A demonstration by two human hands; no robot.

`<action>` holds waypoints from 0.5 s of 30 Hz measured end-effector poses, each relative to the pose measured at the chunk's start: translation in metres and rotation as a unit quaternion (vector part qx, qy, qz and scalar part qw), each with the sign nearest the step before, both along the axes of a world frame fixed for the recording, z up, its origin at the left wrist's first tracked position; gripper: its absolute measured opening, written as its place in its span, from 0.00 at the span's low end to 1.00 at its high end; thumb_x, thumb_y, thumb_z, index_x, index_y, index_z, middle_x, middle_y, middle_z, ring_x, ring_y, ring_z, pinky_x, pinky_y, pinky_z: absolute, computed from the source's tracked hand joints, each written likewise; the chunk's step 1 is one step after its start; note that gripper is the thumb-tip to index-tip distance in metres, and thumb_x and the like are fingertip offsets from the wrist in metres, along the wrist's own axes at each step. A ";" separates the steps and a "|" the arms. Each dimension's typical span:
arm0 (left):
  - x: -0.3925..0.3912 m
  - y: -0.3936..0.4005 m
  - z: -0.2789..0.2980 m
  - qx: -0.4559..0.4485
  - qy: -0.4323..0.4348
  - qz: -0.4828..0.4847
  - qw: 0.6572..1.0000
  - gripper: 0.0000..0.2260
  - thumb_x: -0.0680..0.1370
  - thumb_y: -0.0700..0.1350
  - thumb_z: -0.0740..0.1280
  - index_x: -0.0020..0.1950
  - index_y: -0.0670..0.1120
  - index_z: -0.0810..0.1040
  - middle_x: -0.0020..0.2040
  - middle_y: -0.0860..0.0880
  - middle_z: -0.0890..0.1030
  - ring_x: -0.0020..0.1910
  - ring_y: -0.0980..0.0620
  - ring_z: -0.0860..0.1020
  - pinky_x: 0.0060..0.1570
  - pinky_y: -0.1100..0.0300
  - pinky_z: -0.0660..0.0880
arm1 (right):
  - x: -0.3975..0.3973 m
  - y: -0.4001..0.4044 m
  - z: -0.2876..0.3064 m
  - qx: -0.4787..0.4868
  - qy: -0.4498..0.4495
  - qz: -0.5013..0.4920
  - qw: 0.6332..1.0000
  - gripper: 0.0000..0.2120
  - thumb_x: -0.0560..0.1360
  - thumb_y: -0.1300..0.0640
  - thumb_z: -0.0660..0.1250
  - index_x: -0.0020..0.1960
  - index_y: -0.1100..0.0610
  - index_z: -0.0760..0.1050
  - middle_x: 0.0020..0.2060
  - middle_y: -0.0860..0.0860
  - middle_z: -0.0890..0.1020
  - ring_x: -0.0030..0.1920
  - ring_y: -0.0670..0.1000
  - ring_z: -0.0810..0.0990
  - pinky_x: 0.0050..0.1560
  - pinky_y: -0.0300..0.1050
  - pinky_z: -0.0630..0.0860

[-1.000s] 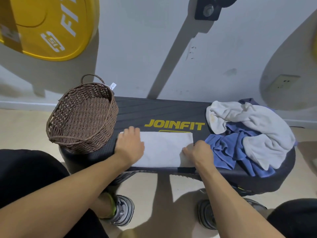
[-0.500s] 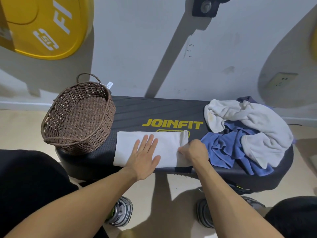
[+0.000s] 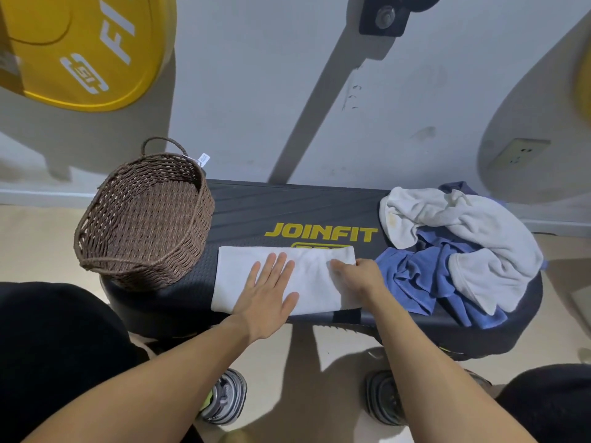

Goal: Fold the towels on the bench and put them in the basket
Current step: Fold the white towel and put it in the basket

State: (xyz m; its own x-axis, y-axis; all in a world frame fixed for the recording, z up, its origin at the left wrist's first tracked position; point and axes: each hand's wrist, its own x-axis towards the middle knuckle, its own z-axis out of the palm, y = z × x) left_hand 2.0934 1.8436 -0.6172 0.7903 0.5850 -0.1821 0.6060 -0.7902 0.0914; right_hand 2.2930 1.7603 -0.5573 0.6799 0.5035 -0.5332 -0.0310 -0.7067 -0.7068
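Head view, looking down on the black padded bench [image 3: 287, 206] with yellow lettering; a white rectangular towel [image 3: 307, 282], already folded into a strip, lies flat along the near edge, just beside the brown woven wicker basket [image 3: 144, 219] standing at the bench's left end. Left hand [image 3: 268, 292]: spread, fingers straight, palm pressing the strip's middle, having slid there from the strip's left end a second ago. Right hand [image 3: 358, 276]: fingers curled, pinching the strip's right end, where half a second ago a small flap stood lifted and now lies lower. Judgement: the left palm marks the crease line, so a fold of the right end leftward over it seems the step in hand. A crumpled white towel [image 3: 479, 231] and a crumpled blue towel [image 3: 419, 276], overlapping at the right end, remain unfolded; the basket holds no towel.
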 end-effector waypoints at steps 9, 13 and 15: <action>0.005 -0.010 0.001 0.016 -0.016 0.058 0.998 0.30 0.79 0.65 0.36 0.79 0.57 0.36 0.78 0.56 0.34 0.76 0.51 0.29 0.74 0.43 0.32 | 0.017 -0.027 -0.011 0.058 -0.248 -0.027 0.967 0.16 0.76 0.45 0.62 0.35 0.55 0.71 0.30 0.50 0.77 0.32 0.50 0.75 0.30 0.42 0.67; 0.017 -0.019 0.003 0.019 -0.026 0.044 0.999 0.30 0.80 0.65 0.38 0.80 0.57 0.39 0.79 0.54 0.37 0.77 0.49 0.31 0.74 0.41 0.34 | 0.035 -0.049 -0.022 -0.013 -0.257 -0.033 0.966 0.18 0.75 0.46 0.64 0.33 0.56 0.69 0.29 0.52 0.75 0.32 0.53 0.73 0.29 0.43 0.63; 0.020 -0.021 0.003 0.027 -0.020 0.029 0.999 0.30 0.80 0.63 0.38 0.80 0.55 0.40 0.80 0.53 0.38 0.77 0.49 0.32 0.75 0.42 0.35 | 0.050 -0.056 -0.020 -0.047 -0.272 -0.031 0.961 0.19 0.76 0.45 0.64 0.34 0.57 0.69 0.31 0.53 0.75 0.34 0.55 0.72 0.31 0.46 0.62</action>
